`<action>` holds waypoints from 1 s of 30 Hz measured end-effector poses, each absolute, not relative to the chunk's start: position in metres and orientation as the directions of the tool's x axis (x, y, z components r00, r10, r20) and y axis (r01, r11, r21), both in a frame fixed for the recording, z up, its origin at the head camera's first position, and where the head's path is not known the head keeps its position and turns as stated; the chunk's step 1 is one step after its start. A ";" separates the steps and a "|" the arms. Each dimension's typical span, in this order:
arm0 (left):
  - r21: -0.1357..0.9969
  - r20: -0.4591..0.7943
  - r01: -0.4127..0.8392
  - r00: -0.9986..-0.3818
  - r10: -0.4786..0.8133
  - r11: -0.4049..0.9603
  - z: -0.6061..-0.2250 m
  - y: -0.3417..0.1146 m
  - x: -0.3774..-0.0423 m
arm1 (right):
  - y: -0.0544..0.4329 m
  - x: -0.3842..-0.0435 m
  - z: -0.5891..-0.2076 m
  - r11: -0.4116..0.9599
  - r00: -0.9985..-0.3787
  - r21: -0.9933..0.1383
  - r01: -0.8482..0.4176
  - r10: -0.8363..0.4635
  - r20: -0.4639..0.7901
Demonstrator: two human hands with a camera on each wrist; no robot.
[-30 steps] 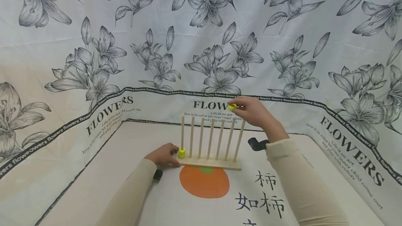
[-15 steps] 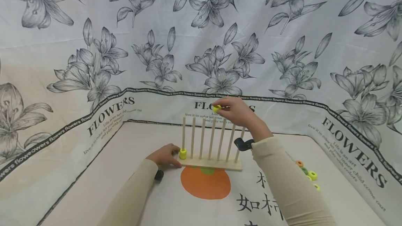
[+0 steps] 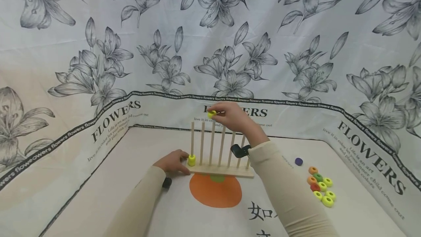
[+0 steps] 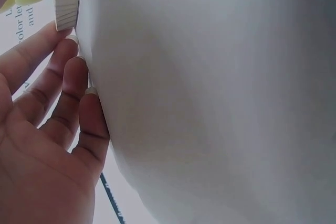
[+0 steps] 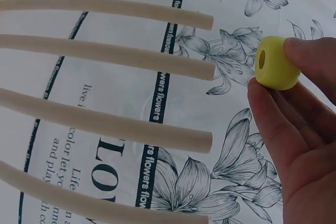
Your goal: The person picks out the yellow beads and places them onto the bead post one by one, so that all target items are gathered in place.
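A wooden peg stand with several upright pegs rests on the table. My left hand holds the left end of its base, thumb at the front and fingers at the back; the left wrist view shows the fingertips by the wooden end. Yellow beads sit low on the leftmost peg. My right hand pinches another yellow bead between thumb and fingers, above the tops of the pegs. In the right wrist view the bead's hole faces the pegs, and the bead is apart from them.
Loose yellow beads, orange, green and red ones lie in a cluster on the right of the table. A purple bead lies apart, farther back. Flowered cloth surrounds the table at the back and sides.
My right hand has moved left over the pegs with the yellow bead, and the loose beads on the right have come into sight. My left hand stays at the base.
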State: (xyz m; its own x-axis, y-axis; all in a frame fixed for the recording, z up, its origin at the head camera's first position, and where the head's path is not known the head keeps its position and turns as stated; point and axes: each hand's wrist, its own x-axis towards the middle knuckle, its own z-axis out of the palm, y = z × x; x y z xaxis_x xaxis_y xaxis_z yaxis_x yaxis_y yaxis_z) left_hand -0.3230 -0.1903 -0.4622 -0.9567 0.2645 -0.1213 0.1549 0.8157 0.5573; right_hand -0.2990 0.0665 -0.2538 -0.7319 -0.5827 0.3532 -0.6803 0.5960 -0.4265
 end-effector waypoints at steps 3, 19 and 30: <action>0.558 -0.120 0.153 -0.958 0.262 0.816 -0.462 -0.191 -0.323 | 0.061 -0.299 -0.255 0.589 -0.736 -0.444 -0.675 -0.581 0.348; 0.579 -0.136 0.125 -0.959 0.247 0.806 -0.461 -0.189 -0.325 | 0.033 -0.305 -0.267 0.527 -0.735 -0.526 -0.667 -0.581 0.350; 0.576 -0.135 0.145 -0.954 0.269 0.804 -0.460 -0.190 -0.324 | 0.014 -0.308 -0.275 0.570 -0.748 -0.503 -0.650 -0.595 0.294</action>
